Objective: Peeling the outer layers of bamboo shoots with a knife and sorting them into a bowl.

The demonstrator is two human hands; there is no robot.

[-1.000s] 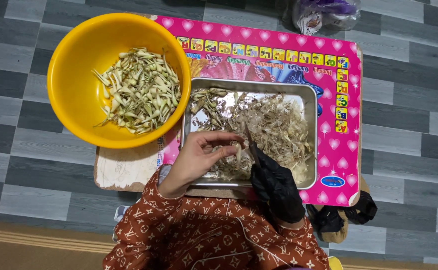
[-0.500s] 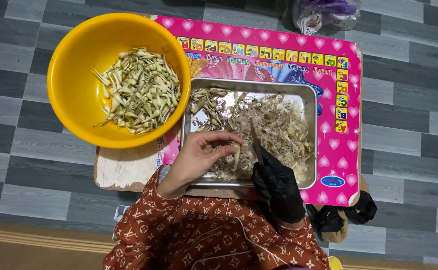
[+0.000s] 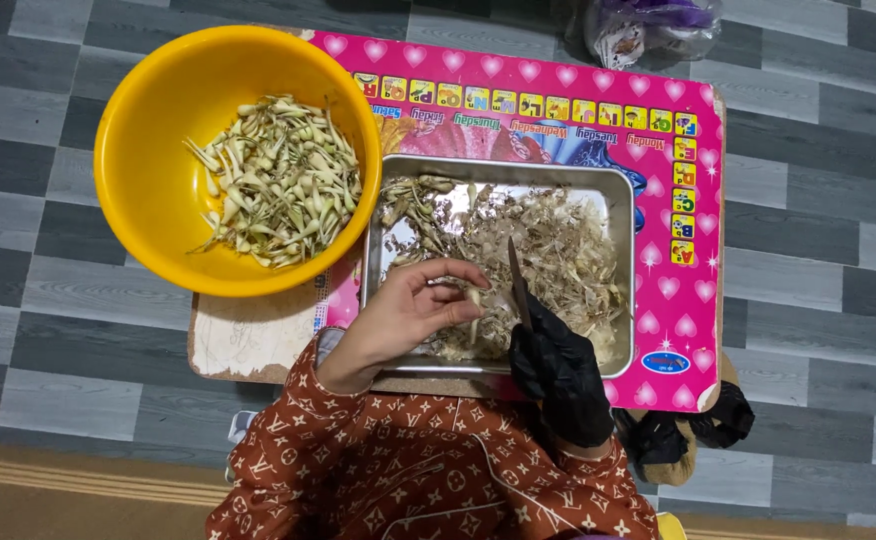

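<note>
Head view: At lower centre we see the bare left hand (image 3: pixel 408 315) pinching a pale stalk (image 3: pixel 471 300) between its fingertips over the metal tray (image 3: pixel 618 275). Just right of it, the black-gloved right hand (image 3: pixel 556 365) is closed around a knife (image 3: pixel 518 280), blade pointing up-frame beside the stalk. A yellow bowl (image 3: pixel 148 210) of trimmed stalks sits upper left.

Knife handle (image 3: pixel 548 345) hidden (inside gloved right grip (image 3: pixel 558 370)).

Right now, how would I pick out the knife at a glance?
Find the pink mat, then the metal tray on it. Over the tray's near side, the black-gloved right hand holds the knife, the one thin dark blade upright among pale scraps.
</note>
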